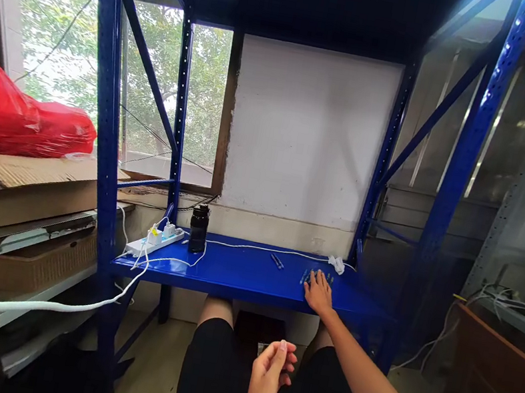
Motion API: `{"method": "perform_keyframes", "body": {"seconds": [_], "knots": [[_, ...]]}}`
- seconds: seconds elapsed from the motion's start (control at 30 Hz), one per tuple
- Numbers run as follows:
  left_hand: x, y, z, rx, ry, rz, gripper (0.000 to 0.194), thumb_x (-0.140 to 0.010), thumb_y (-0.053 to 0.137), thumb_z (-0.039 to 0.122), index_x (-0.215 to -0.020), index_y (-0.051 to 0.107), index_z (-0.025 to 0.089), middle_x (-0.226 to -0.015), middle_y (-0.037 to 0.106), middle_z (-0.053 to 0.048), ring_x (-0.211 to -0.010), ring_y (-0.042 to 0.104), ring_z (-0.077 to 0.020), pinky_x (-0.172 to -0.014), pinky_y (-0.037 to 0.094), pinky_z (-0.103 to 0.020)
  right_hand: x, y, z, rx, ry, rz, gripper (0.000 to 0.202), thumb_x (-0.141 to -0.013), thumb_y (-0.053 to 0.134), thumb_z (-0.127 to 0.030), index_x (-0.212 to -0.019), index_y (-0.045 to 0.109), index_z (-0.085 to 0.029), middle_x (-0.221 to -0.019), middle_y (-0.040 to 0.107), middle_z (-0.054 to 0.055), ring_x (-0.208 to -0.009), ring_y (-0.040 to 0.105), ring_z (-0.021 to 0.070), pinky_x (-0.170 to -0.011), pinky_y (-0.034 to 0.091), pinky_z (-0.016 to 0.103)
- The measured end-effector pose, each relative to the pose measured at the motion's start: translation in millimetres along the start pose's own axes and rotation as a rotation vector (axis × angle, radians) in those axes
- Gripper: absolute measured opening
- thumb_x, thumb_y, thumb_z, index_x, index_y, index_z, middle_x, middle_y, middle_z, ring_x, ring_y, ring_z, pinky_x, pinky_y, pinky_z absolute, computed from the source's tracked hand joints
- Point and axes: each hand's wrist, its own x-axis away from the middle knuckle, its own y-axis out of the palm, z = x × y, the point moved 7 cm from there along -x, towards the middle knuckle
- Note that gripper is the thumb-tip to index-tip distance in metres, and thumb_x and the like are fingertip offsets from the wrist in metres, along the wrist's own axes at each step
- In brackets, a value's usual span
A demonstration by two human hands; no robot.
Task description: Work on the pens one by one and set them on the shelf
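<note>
My right hand (319,293) reaches onto the blue shelf board (228,275), fingers stretched and apart. Its fingertips rest on or just over a group of small dark, partly clear pieces (305,276), which are too small to name and partly hidden by the hand. Over my lap is my left hand (271,369), its fingers curled in and the thumb against them. Whether anything is inside those fingers cannot be seen. Left of the right hand lie a few slim pen-like items (277,261). A crumpled white bundle (336,264) lies behind the right hand.
A black bottle (198,229) stands beside a white power strip (155,244) with plugs in it. A white cable (70,306) runs from there across the left foreground. Blue uprights (106,128) frame the shelf. A red plastic bag (26,121) sits on cardboard at left.
</note>
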Motion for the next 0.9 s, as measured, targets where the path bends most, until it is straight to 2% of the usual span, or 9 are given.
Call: {"method": "perform_keyframes", "body": {"seconds": [0.17, 0.3, 0.4, 0.5, 0.6, 0.7, 0.9], "knots": [[1, -2.8, -3, 0.015, 0.000, 0.011, 0.068, -0.072, 0.082, 0.079, -0.090, 0.080, 0.013, -0.081, 0.069, -0.008, -0.071, 0.057, -0.0153, -0.061, 0.041, -0.025, -15, 34, -77, 0.050, -0.172, -0.096, 0.059, -0.111, 0.042, -0.045, -0.165, 0.044, -0.020, -0.179, 0.022, 0.013, -0.167, 0.013, 0.0286, -0.130, 0.018, 0.045], [2, -11.8, -11, 0.008, -0.021, 0.025, 0.071, -0.072, 0.080, 0.082, -0.089, 0.078, 0.013, -0.077, 0.068, -0.006, -0.067, 0.056, -0.0141, -0.059, 0.038, -0.024, -32, 52, -112, 0.040, -0.214, -0.147, 0.054, -0.113, 0.040, -0.043, -0.163, 0.046, -0.024, -0.179, 0.021, 0.013, -0.166, 0.014, 0.0332, -0.128, 0.021, 0.052], [6, -19.7, -15, -0.012, -0.031, 0.039, 0.071, -0.075, 0.077, 0.082, -0.089, 0.077, 0.013, -0.078, 0.068, -0.007, -0.068, 0.056, -0.0145, -0.060, 0.037, -0.025, -45, 58, -121, 0.023, -0.235, -0.171, 0.050, -0.114, 0.041, -0.041, -0.161, 0.048, -0.025, -0.178, 0.025, 0.013, -0.164, 0.021, 0.0370, -0.126, 0.027, 0.059], [9, -25.0, -14, -0.012, -0.044, 0.048, 0.070, -0.077, 0.076, 0.082, -0.089, 0.076, 0.012, -0.077, 0.068, -0.007, -0.068, 0.055, -0.0146, -0.059, 0.036, -0.025, -52, 58, -125, 0.013, -0.276, -0.180, 0.047, -0.109, 0.059, -0.041, -0.152, 0.056, -0.022, -0.167, 0.044, 0.014, -0.150, 0.046, 0.0365, -0.120, 0.040, 0.062], [9, -28.3, -11, 0.028, -0.039, 0.073, 0.069, -0.077, 0.077, 0.081, -0.087, 0.076, 0.013, -0.075, 0.067, -0.006, -0.067, 0.054, -0.0142, -0.059, 0.037, -0.025, -47, 53, -127, 0.027, -0.305, -0.151, 0.041, -0.104, 0.070, -0.039, -0.139, 0.064, -0.020, -0.148, 0.061, 0.012, -0.129, 0.063, 0.0309, -0.109, 0.054, 0.056], [7, -29.8, -10, 0.093, -0.020, 0.104, 0.068, -0.077, 0.078, 0.080, -0.087, 0.075, 0.013, -0.075, 0.066, -0.005, -0.066, 0.054, -0.0136, -0.058, 0.037, -0.024, -36, 43, -127, 0.057, -0.292, -0.087, 0.034, -0.105, 0.069, -0.038, -0.133, 0.067, -0.019, -0.138, 0.066, 0.011, -0.119, 0.068, 0.0273, -0.102, 0.059, 0.050], [7, -29.4, -6, 0.187, -0.017, 0.141, 0.064, -0.075, 0.083, 0.076, -0.085, 0.075, 0.013, -0.072, 0.064, -0.003, -0.061, 0.052, -0.0117, -0.056, 0.038, -0.023, -13, 22, -120, 0.054, -0.231, 0.042, 0.025, -0.106, 0.066, -0.036, -0.123, 0.068, -0.018, -0.126, 0.069, 0.009, -0.116, 0.067, 0.0260, -0.102, 0.055, 0.049]]}}
